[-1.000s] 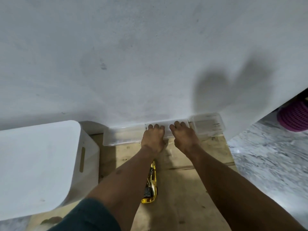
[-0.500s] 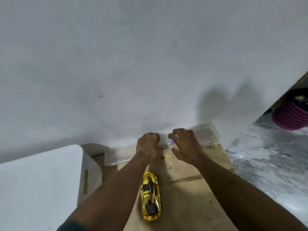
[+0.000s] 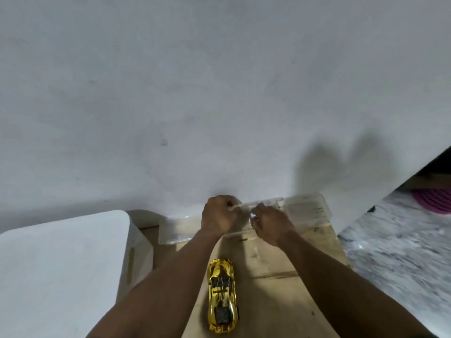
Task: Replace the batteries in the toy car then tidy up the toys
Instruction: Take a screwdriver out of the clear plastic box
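Note:
A shiny gold toy car (image 3: 222, 295) lies on the wooden board (image 3: 275, 284), between my forearms and pointing away from me. At the far edge of the board, against the wall, stands a clear plastic box (image 3: 305, 211) with a lid. My left hand (image 3: 218, 217) curls its fingers round the raised edge of the clear lid. My right hand (image 3: 271, 224) is beside it, fingers curled at the box with something small and shiny at the fingertips; what it is I cannot tell.
A white stool or box with a slot handle (image 3: 61, 272) stands at the left. A grey wall (image 3: 219, 93) rises right behind the clear box. Marbled floor (image 3: 402, 252) lies to the right, with a pink ribbed object (image 3: 434, 198) at the far right.
Both hands went from lying flat on the clear box to curling at its lid, which now looks lifted. The view has shifted, so more of the gold car shows.

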`<state>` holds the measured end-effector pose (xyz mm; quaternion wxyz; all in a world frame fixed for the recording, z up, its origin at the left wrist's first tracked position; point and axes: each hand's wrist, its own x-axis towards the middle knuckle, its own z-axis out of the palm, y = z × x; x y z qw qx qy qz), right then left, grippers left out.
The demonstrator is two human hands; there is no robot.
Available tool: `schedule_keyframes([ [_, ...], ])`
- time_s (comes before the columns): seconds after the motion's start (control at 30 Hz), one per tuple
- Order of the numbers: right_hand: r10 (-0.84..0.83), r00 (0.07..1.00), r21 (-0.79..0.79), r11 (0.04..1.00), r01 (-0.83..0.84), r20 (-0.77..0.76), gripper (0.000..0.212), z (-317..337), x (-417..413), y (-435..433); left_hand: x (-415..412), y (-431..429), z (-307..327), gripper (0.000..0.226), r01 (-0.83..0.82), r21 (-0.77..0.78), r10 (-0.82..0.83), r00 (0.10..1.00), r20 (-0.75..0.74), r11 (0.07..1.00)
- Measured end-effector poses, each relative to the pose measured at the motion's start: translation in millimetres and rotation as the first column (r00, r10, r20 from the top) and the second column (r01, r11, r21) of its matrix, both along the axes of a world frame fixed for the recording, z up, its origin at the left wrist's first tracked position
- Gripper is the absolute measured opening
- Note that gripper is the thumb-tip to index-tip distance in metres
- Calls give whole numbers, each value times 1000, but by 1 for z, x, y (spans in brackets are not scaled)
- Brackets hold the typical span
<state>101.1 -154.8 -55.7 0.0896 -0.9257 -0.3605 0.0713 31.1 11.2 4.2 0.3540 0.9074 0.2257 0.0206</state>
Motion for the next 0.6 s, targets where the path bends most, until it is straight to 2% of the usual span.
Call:
schedule_keyframes([
  [0.1,-24,999,-104,994,26,27,65,-11,2,5,0,0,-2,15,-7,10,8,1000,-26,1000],
  [0.2,12,996,-145,989,2,93,66,-20,-3,3,2,2,-3,9,-11,14,11,999,-30,1000],
  [0.6,94,992,-109,990,-84,86,67,-21,-3,-4,7,6,-10,7,-8,-12,8,1000,-27,1000],
])
